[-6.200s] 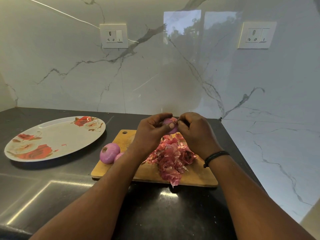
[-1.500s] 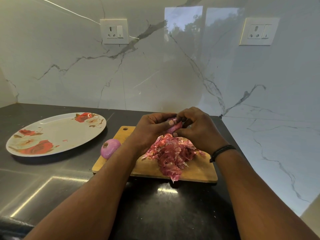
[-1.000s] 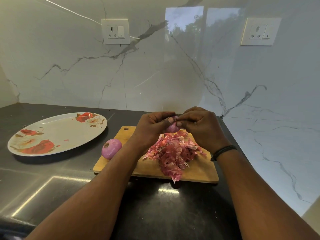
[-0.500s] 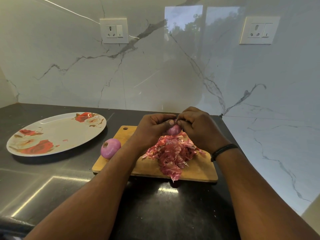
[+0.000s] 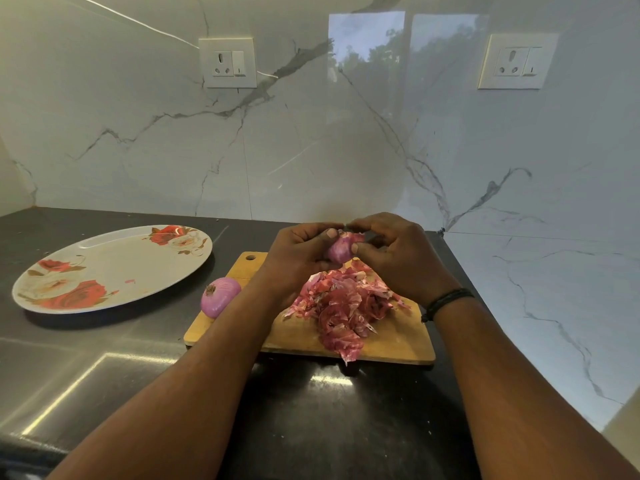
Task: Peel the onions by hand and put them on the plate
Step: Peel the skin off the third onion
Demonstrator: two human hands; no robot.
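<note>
Both hands hold a small purple onion (image 5: 340,250) above the wooden cutting board (image 5: 398,336). My left hand (image 5: 296,258) grips it from the left, thumb on its top. My right hand (image 5: 394,254) pinches at its upper right side with thumb and fingertips. A heap of pink onion skins (image 5: 346,306) lies on the board under the hands. A second purple onion (image 5: 220,296) with smooth skin sits at the board's left edge. The white oval plate (image 5: 104,268) with red flowers lies on the counter to the left, with no onion on it.
The black counter (image 5: 329,410) runs to a white marble wall behind and at the right. Two wall sockets (image 5: 228,62) (image 5: 516,61) sit high on the wall. A black band circles my right wrist (image 5: 445,301).
The hands have turned the onion a little; more of its purple body now shows between them. Since the oldest frame, a small onion half behind my left forearm is out of sight.
</note>
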